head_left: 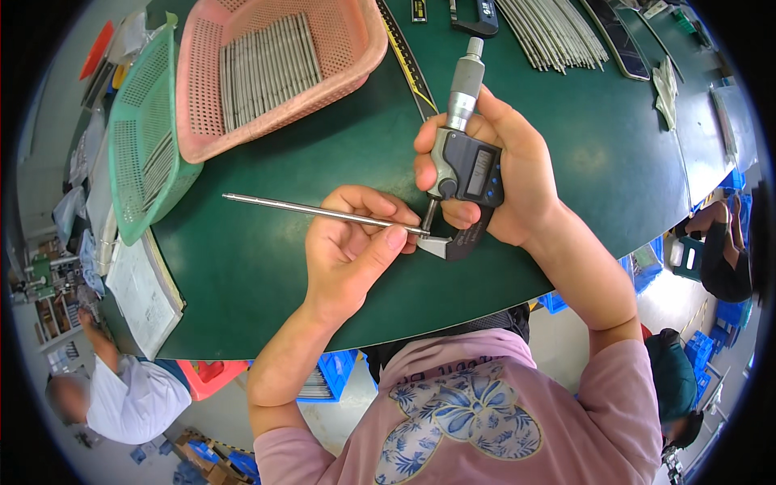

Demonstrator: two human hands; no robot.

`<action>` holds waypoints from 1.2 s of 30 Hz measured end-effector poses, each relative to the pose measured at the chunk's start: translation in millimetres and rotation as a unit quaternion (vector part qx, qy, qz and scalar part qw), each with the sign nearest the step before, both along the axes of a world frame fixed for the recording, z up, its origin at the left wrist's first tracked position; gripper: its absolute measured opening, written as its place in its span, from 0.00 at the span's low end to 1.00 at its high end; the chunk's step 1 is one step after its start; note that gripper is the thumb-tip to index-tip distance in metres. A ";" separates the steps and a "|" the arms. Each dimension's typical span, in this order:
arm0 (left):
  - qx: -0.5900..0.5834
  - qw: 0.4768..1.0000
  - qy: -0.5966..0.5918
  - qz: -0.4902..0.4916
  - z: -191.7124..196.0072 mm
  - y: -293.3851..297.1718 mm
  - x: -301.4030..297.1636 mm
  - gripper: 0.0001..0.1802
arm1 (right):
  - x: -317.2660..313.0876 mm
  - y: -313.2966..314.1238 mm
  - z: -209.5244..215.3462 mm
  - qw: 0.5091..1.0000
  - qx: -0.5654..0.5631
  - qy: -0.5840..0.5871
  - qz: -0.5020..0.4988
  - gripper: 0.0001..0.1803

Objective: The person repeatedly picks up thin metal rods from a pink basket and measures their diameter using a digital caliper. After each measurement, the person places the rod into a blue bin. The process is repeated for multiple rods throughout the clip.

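Overhead, pink basket [356, 48] beside green basket [141, 137].

1. You get bright, even light across the whole frame; the centre is sharp.
2. Shadows under your hands on the green table [267, 267] are soft and short.
3. Mild glare sits on the metal rods [558, 32] at the top.
4. Fisheye bending curves the table edge; the corners go black, and the rim softens.

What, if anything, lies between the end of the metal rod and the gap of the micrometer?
Nothing visible does. The left hand holds the metal rod, whose end already sits in the gap of the micrometer, held by the right hand.
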State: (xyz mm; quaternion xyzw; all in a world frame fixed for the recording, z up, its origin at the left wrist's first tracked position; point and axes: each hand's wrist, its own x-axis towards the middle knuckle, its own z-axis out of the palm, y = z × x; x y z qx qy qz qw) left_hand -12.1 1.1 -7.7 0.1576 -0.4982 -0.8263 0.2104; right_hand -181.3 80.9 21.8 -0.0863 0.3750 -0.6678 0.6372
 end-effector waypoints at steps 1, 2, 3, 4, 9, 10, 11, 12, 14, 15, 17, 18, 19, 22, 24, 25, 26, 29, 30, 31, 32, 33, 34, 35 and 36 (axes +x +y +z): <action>-0.002 1.000 -0.001 -0.001 0.0 -0.4 0.3 0.11 | -0.1 -0.2 0.5 1.000 0.002 -0.006 0.005 0.32; -0.004 1.000 -0.003 -0.003 -0.1 -0.7 0.6 0.11 | -0.3 -0.5 0.3 1.000 0.005 -0.007 0.007 0.32; -0.006 1.000 -0.004 -0.004 -0.2 -0.9 0.9 0.11 | -0.5 -0.8 0.0 1.000 0.007 -0.008 0.009 0.32; -0.005 1.000 -0.001 -0.008 -0.1 -0.8 0.5 0.11 | -0.8 -0.5 -0.2 1.000 0.009 -0.009 0.010 0.32; -0.002 1.000 0.005 -0.017 0.8 -1.3 0.6 0.10 | -0.2 -0.1 -1.4 1.000 0.005 -0.012 0.010 0.33; -0.002 1.000 0.004 -0.016 0.8 -1.2 0.7 0.10 | -0.1 -0.3 -1.7 1.000 0.004 -0.015 0.008 0.33; -0.002 1.000 0.004 -0.016 1.0 -1.1 0.8 0.11 | 0.2 -0.4 -1.9 1.000 0.007 -0.009 0.009 0.34; -0.002 1.000 0.004 -0.016 1.1 -0.9 0.8 0.11 | 0.5 -0.4 -2.0 1.000 0.010 -0.002 0.010 0.34; -0.002 1.000 0.000 -0.016 1.0 -0.8 0.7 0.11 | 0.7 -0.4 -1.5 1.000 0.016 0.015 0.008 0.34; -0.002 1.000 -0.002 -0.016 1.1 -0.6 0.6 0.11 | 0.9 -0.6 -0.6 0.999 0.020 0.025 0.005 0.35; -0.006 1.000 -0.008 -0.015 2.7 0.6 -0.6 0.11 | 0.9 -0.4 0.1 0.999 0.023 0.043 0.000 0.35; -0.008 1.000 -0.011 -0.015 3.3 1.3 -1.0 0.11 | 1.1 -0.5 -0.2 0.998 0.021 0.051 -0.003 0.35; -0.005 1.000 -0.014 -0.015 3.4 1.7 -1.2 0.11 | 1.0 -0.3 -0.1 0.998 0.020 0.059 -0.006 0.35; 0.001 1.000 -0.030 -0.008 4.0 2.4 -1.1 0.10 | 2.8 -0.6 1.4 0.998 0.021 0.063 -0.013 0.35; 0.001 0.999 -0.051 0.005 4.6 3.0 -1.8 0.09 | 3.1 0.3 2.1 0.997 0.016 0.071 -0.019 0.35; -0.005 0.999 -0.049 0.009 4.2 3.4 -2.2 0.09 | 3.4 0.2 1.9 0.997 0.013 0.073 -0.019 0.35; -0.011 0.999 -0.047 0.013 3.2 4.0 -2.9 0.09 | 3.4 0.1 1.0 0.997 0.008 0.070 -0.017 0.35; -0.015 0.998 -0.051 0.016 2.6 3.5 -2.6 0.09 | 3.6 -0.1 -1.8 0.997 -0.004 0.070 -0.011 0.35; -0.014 0.998 -0.055 0.016 2.4 3.0 -2.3 0.09 | 3.5 -0.4 -1.4 0.997 -0.006 0.075 -0.009 0.35; -0.014 0.998 -0.053 0.011 2.2 2.2 -1.9 0.09 | 3.9 -0.9 -0.9 0.997 -0.008 0.080 -0.007 0.34; -0.014 0.999 -0.052 0.007 1.9 1.2 -1.7 0.09 | 4.3 -1.0 -0.1 0.997 -0.007 0.081 -0.007 0.34; -0.014 0.999 -0.050 0.002 1.8 0.5 -1.2 0.09 | 4.7 -0.7 0.8 0.997 -0.005 0.082 -0.006 0.34; -0.003 0.999 -0.047 -0.002 2.7 0.0 -1.5 0.09 | 4.5 -0.4 1.2 0.997 -0.005 0.083 -0.007 0.34; 0.008 0.999 -0.044 -0.007 4.5 -0.2 -2.0 0.09 | 3.6 -0.6 0.6 0.997 -0.001 0.076 -0.001 0.34; 0.018 0.999 -0.041 -0.011 5.6 -0.4 -2.1 0.10 | 2.0 -0.9 -0.2 0.998 0.003 0.069 0.005 0.34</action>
